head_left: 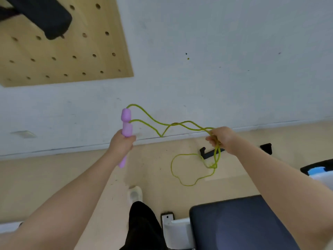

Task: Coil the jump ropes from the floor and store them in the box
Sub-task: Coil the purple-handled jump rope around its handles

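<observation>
Jump rope (pixel 182 126) strung between both hands at chest height, yellow-green cord, lilac handles (pixel 126 123). Handles stacked together and upright in the left hand (pixel 121 143), fingers wrapped tight round the lower grips, upper ends poking up past the fist; likely bundled so that both cord ends start from one fixed point and the coil can build from there. Two strands leaving the handle tops, sagging and crossing once in mid-air, then running to the right hand (pixel 222 138), fingers curled and pinching the gathered cord; held apart from the left hand probably to measure out even loop lengths and keep the strands from twisting. Below the right hand, slack hanging down through a small tangle (pixel 213 166) and ending in an open loop (pixel 183 168) lying on the wooden floor (pixel 72 170), near the wall edge of the floor and just beside a black bracket-like object (pixel 210 152). By judgement, coiling only begun: most of the cord not yet gathered, the tangle likely to need shaking out before neat turns are possible. Storage box not identifiable with certainty; a dark padded seat (pixel 243 222) at the near right, and a black-rimmed container (pixel 317 168) at the right margin, contents unclear. Pegboard (pixel 63 56) on the wall (pixel 216 69) above, unrelated to the hold. One shoe (pixel 134 194) on the floor between the arms.
</observation>
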Tool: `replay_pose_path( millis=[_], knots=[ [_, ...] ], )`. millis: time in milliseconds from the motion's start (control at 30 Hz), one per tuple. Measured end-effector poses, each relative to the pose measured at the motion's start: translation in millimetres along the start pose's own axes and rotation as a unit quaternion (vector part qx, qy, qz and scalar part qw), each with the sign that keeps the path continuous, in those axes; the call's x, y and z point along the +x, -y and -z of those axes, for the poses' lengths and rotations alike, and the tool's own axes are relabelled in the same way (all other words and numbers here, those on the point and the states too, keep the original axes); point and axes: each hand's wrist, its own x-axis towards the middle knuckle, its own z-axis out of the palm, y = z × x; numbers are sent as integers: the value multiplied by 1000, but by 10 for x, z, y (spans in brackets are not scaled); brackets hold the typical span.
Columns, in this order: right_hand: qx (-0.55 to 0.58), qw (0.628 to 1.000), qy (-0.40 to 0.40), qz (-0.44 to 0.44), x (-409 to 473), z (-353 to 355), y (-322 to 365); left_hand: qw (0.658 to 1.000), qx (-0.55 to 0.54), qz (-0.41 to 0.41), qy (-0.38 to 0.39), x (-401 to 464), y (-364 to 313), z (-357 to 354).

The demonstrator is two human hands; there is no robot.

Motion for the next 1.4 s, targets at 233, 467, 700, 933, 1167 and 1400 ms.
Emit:
replay_pose_path(
  millis=[233, 467, 700, 933, 1167, 1400],
  knots=[
    [-185, 956, 116, 194, -608, -173, -147, 939, 306, -136, 73, -861, -307, -134],
    [-39, 940, 235, 243, -1116, -600, -148, 959, 231, -121, 110, -1373, -280, -55],
    [-124, 920, 213, 306, -1453, -942, -131, 956, 140, -160, 203, -1654, -91, 196],
    [-136, 918, 220, 302, -1869, -1402, -123, 974, 52, -167, 144, -1932, 270, 536],
    [-44, 918, 297, 261, -2224, -1828, -310, 962, -255, -83, 52, -2002, 550, 1004],
    [-186, 897, 256, 310, -2491, -2222, -362, 876, -470, -32, 104, -2197, 517, 1189]
  ],
)
